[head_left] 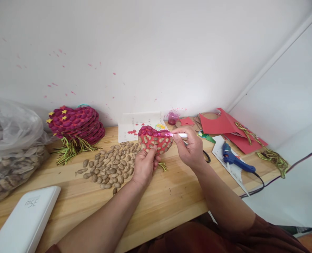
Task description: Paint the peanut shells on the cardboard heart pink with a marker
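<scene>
My left hand is closed on the lower edge of a red heart with peanut shells stuck to it, thumb in front. Magenta paint covers the shells along its top; those lower down are bare tan. A white-handled paintbrush is pinched in my right hand. Its magenta-stained tip touches the heart's upper right, and the bristles are hard to make out. Green yarn strands stick out below the heart. Loose peanuts lie spread on the wooden table left of my left hand.
Finished-looking magenta hearts are stacked at back left, beside a plastic bag of peanuts. A white power bank lies front left. A cup of magenta paint stands against the wall. Right are red paper and a corded blue glue gun.
</scene>
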`<control>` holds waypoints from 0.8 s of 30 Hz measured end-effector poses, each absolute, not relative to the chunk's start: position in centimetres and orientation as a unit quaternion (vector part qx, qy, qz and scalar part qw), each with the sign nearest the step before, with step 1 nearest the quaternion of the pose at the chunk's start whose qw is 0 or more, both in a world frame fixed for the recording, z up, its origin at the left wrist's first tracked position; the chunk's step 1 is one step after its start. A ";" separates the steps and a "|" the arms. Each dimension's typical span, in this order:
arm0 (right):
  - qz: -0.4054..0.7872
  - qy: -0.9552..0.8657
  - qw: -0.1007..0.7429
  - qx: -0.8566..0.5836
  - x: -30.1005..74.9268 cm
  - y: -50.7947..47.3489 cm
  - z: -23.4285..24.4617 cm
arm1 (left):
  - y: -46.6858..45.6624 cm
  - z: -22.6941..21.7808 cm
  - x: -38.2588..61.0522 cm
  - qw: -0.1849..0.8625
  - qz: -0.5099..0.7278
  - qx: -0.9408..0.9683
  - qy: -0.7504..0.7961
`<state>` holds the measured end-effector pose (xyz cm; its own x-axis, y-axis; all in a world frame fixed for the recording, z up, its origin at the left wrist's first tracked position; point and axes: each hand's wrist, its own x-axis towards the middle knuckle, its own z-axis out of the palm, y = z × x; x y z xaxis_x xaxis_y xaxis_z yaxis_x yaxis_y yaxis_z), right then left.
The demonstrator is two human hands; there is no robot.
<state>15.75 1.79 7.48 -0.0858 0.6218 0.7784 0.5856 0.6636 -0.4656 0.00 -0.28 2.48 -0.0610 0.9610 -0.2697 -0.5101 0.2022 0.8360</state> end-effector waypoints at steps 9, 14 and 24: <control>0.001 -0.744 0.533 -0.403 15.7 1.7 7.6 | -0.2 2.6 0.0 0.634 0.579 0.254 0.445; -0.016 -0.776 0.495 -0.390 15.5 1.5 7.6 | -0.2 2.5 0.0 0.634 0.577 0.255 0.447; -0.040 -0.791 0.480 -0.378 15.4 1.3 7.7 | -0.3 2.7 0.0 0.635 0.576 0.257 0.447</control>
